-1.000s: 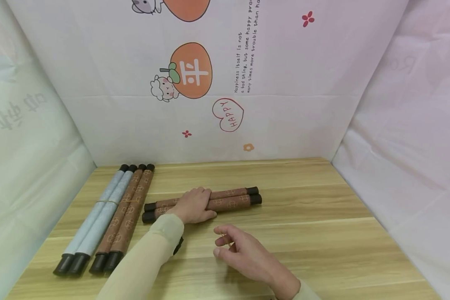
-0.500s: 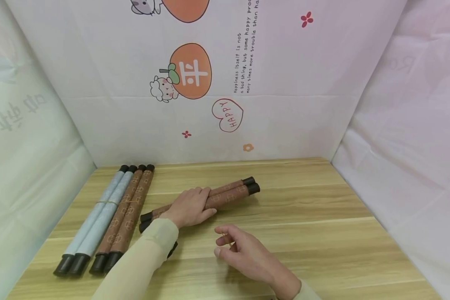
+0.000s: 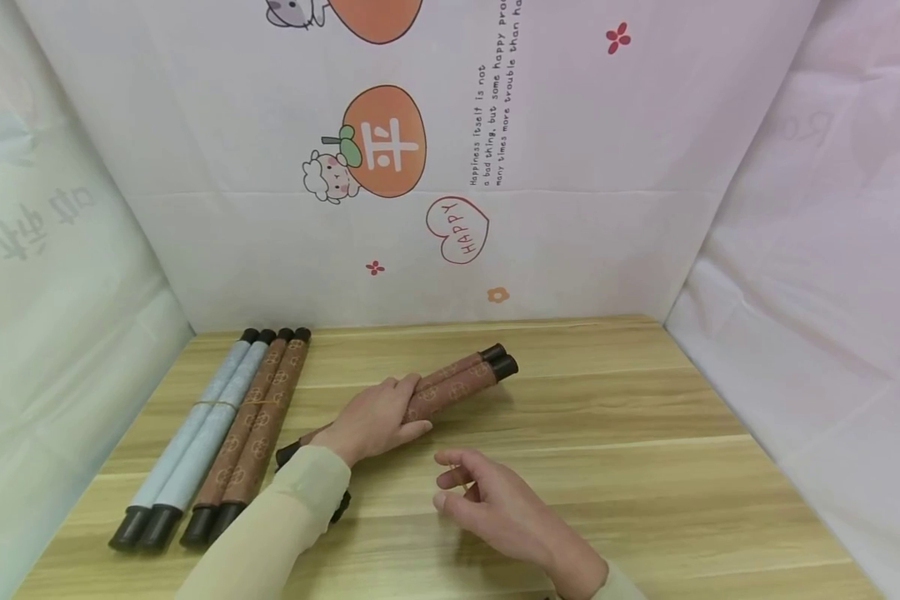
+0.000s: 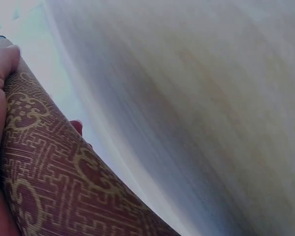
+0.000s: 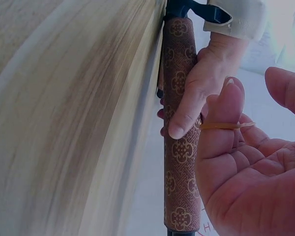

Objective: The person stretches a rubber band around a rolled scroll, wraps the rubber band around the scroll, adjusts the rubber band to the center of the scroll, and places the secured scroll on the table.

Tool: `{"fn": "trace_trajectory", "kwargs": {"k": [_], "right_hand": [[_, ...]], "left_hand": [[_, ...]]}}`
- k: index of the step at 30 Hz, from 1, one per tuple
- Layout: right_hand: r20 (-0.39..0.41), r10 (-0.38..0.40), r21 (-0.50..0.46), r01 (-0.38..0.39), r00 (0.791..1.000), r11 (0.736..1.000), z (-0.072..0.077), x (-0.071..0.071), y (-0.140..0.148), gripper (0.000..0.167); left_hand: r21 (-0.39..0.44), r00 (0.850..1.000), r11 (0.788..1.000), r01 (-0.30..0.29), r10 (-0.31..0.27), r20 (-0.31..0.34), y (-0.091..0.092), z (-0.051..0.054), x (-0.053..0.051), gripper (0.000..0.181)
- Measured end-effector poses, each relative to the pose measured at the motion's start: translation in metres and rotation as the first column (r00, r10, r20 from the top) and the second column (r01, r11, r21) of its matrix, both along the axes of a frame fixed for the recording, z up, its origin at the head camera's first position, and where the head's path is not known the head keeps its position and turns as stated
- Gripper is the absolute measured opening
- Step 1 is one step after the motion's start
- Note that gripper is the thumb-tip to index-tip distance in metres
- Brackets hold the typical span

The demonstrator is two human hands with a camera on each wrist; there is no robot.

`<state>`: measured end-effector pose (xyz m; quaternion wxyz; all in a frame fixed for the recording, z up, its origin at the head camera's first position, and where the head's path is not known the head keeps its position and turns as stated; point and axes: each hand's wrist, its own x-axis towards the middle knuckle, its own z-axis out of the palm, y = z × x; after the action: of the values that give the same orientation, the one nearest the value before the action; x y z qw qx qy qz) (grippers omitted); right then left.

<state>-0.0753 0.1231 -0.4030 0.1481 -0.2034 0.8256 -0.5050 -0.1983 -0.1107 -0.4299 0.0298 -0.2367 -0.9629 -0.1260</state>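
My left hand [image 3: 371,421] grips a pair of brown patterned scrolls [image 3: 450,390] with black end knobs, held slantwise over the table with their right ends farther away. Close up in the left wrist view, the gold-patterned brown scroll [image 4: 73,167] lies under the thumb. To the right and nearer, my right hand [image 3: 498,508] hovers with fingers loosely bent and the thumb apart from them. A thin tan rubber band [image 5: 221,126] loops around its fingers in the right wrist view. The scrolls and this hand do not touch in the head view.
Two light blue scrolls [image 3: 202,437] and two brown scrolls [image 3: 251,437] lie side by side at the left, with a band [image 3: 217,404] across them. The wooden table [image 3: 645,467] meets a printed white cloth wall [image 3: 570,208] at the back, and cloth walls stand at both sides.
The held scrolls have turned, their right ends swinging away and their left ends coming nearer, as my left hand shifted slightly left. My right hand has barely moved.
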Motion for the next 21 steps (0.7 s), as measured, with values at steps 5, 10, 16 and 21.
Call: {"fn": "trace_trajectory", "kwargs": {"k": [5, 10, 16, 21], "right_hand": [[-0.013, -0.005, 0.001, 0.005, 1.000, 1.000, 0.000, 0.000, 0.003, 0.050], [-0.016, -0.019, -0.006, 0.019, 1.000, 1.000, 0.001, -0.001, 0.006, 0.050], [-0.004, -0.036, -0.031, 0.036, 0.999, 0.999, 0.003, -0.002, 0.010, 0.049], [0.027, -0.049, -0.068, 0.051, 0.998, 0.996, 0.005, -0.002, 0.014, 0.049]], "left_hand": [[-0.015, 1.000, 1.000, 0.003, -0.003, -0.012, 0.002, 0.005, 0.009, 0.086], [-0.020, 0.999, 1.000, 0.011, -0.012, -0.049, 0.004, 0.013, 0.020, 0.082], [-0.002, 0.997, 1.000, 0.020, -0.020, -0.069, 0.004, 0.021, 0.031, 0.070], [0.005, 0.993, 1.000, 0.029, -0.028, -0.117, 0.000, 0.025, 0.041, 0.069]]}}
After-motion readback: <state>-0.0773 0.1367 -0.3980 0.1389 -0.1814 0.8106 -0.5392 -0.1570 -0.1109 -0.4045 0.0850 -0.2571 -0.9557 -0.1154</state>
